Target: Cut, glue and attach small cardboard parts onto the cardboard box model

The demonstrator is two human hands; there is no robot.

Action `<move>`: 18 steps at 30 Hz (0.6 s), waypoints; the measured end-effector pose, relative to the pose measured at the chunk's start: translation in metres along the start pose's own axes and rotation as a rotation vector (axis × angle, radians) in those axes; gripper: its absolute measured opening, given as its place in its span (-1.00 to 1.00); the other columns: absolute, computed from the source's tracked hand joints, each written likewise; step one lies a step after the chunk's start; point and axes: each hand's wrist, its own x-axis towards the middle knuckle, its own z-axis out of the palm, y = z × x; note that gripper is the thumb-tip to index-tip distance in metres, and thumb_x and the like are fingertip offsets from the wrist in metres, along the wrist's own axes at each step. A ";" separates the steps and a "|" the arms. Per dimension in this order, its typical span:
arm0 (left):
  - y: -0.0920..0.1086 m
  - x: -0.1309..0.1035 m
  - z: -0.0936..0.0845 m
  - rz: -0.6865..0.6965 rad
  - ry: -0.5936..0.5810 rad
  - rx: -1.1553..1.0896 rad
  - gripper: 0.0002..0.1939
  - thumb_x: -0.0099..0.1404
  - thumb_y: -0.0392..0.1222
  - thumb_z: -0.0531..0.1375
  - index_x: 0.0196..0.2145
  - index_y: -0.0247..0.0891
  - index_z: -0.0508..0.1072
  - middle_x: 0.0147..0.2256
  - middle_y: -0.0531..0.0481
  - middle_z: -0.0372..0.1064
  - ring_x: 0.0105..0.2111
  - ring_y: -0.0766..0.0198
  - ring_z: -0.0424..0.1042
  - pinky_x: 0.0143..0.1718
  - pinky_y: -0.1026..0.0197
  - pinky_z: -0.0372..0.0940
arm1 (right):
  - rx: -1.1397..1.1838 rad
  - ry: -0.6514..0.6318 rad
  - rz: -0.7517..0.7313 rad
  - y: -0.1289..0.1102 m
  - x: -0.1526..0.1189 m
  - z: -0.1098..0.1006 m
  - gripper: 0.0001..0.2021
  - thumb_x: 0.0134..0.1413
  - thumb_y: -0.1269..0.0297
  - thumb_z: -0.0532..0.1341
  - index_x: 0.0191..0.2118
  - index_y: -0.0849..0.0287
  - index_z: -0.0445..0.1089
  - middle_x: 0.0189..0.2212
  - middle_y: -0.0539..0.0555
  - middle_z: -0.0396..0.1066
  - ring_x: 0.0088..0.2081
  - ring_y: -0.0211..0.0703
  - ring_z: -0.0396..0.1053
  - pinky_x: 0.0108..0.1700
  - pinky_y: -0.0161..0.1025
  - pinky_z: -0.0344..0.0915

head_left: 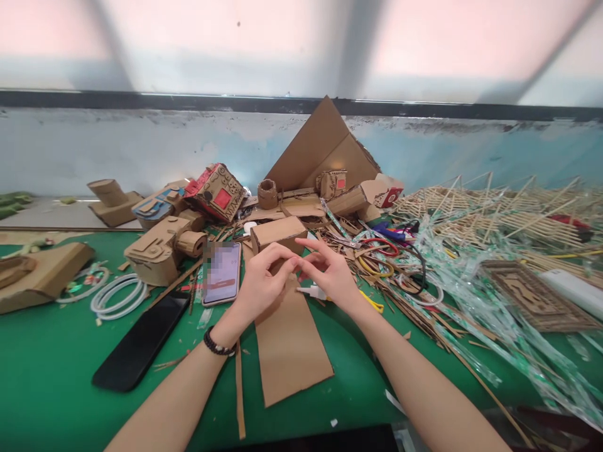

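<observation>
My left hand (266, 279) and my right hand (332, 273) meet at the fingertips over the upper end of a flat cardboard piece (294, 358). The fingers of each are bent into a pinch; anything between them is too small or hidden to make out. Just behind the fingers stands a small closed cardboard box (277, 232). A white bottle with a thin nozzle (313, 291) lies partly hidden beneath my right hand. Beside my left hand a phone with a lit screen (223, 273) rests on the green table.
Left of the phone are a dark flat slab (141, 342), a coiled white cable (119, 295) and a cardboard camera model (162, 248). Scissors with red handles (381, 247), cardboard strips and plastic tape (471, 301) clutter the right. A large cardboard sheet (315, 147) leans against the wall.
</observation>
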 end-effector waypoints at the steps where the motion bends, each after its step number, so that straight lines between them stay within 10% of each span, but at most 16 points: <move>1: 0.001 -0.001 0.001 0.048 0.027 0.050 -0.85 0.47 -0.13 0.23 -0.26 -0.21 0.54 -0.29 -0.03 0.47 -0.34 0.25 0.44 -0.35 0.23 0.34 | 0.028 -0.003 0.010 0.000 0.000 0.000 -0.52 0.27 0.02 0.32 0.23 0.05 0.40 -0.33 0.01 0.60 -0.39 -0.16 0.58 -0.23 -0.20 0.57; 7: -0.004 -0.002 -0.001 0.304 0.122 0.325 -0.91 0.49 -0.25 0.20 -0.21 -0.18 0.52 -0.24 -0.02 0.45 -0.29 0.27 0.44 -0.30 0.23 0.33 | 0.061 -0.012 0.030 0.003 0.001 -0.001 -0.47 0.24 0.00 0.34 0.24 0.08 0.38 -0.33 0.01 0.61 -0.39 -0.17 0.57 -0.23 -0.19 0.56; 18: -0.008 0.002 -0.003 0.254 0.058 0.228 -0.88 0.52 -0.22 0.16 -0.11 -0.18 0.52 -0.18 -0.07 0.51 -0.17 0.18 0.51 -0.15 0.13 0.41 | 0.058 0.017 0.046 0.003 0.002 -0.002 -0.44 0.24 -0.05 0.33 0.26 0.06 0.35 -0.35 0.00 0.61 -0.42 -0.16 0.58 -0.25 -0.19 0.57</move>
